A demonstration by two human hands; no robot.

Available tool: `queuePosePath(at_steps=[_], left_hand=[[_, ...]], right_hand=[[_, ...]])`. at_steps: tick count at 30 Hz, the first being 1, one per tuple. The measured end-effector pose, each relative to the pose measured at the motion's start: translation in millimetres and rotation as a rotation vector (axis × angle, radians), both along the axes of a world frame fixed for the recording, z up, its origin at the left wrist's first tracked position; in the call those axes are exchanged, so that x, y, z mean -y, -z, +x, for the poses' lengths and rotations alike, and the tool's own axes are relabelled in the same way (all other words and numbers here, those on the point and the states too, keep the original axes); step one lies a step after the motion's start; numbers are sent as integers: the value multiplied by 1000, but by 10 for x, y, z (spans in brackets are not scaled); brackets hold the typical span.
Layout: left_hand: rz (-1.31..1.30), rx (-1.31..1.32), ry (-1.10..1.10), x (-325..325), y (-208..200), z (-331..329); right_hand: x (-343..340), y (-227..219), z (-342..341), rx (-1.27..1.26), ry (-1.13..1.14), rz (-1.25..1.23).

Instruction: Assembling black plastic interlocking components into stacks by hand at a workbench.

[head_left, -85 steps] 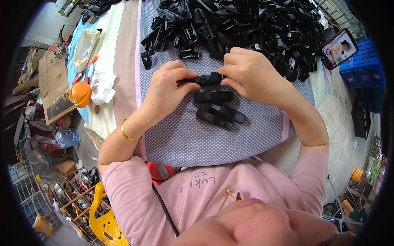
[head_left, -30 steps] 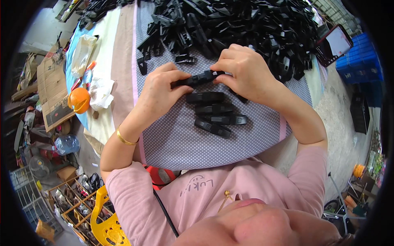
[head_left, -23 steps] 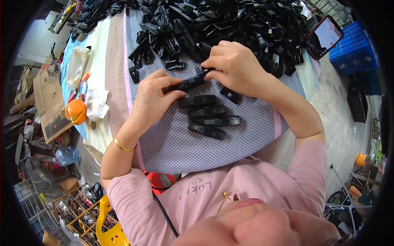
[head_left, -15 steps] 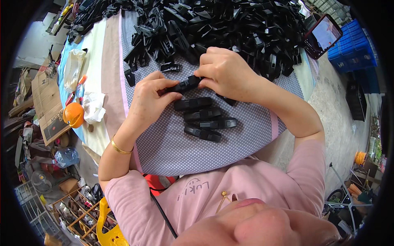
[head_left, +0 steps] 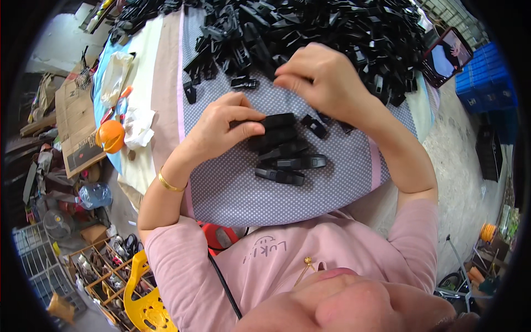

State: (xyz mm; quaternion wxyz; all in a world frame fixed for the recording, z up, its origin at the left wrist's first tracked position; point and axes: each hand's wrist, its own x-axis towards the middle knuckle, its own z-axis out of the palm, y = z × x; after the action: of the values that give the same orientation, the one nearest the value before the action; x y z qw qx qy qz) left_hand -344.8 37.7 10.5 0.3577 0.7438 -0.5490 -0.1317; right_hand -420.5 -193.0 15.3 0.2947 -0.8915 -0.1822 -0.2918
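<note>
My left hand pinches the end of a long black plastic piece, held over the cloth at the top of a short row. Below it lie several similar black plastic pieces, stacked side by side toward my body. My right hand is raised to the upper right, fingers curled with thumb and forefinger near the edge of a big heap of black plastic parts; what is between the fingertips, if anything, is hidden. A small black piece rests beneath my right wrist, and another lies between the hands and the heap.
A dotted grey cloth covers the table. An orange, crumpled white paper and a plastic bag sit at the left. A phone stands at the far right, before a blue crate. A yellow chair is at lower left.
My right hand has let go of the black piece that both hands held and moved up and right toward the heap. My left hand has brought that piece to the row.
</note>
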Motion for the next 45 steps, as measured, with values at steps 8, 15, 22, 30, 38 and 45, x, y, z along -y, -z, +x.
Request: queuePosePath(at_steps=[8,15,22,30,38,45], left_hand=[[-188,463,-373,238,-110,229],[-196,615,-406,395,-44,393],[-460,7,-604,222,-259,234],[32,-363,-354,289,-21,-119],[72,-1,-296,267,-17,-132],[92,-10,-229,277,-61,-119]], right_hand=[[-143,120,23,-40,314,-421],[-18,77,-38,-107,100,-475],[18,91,-1,20,206,-316],[50,49,2,93,241,-265],[-123,16,-144,-232,-103,-95],[-27,-26,-102,-318,-177,5]])
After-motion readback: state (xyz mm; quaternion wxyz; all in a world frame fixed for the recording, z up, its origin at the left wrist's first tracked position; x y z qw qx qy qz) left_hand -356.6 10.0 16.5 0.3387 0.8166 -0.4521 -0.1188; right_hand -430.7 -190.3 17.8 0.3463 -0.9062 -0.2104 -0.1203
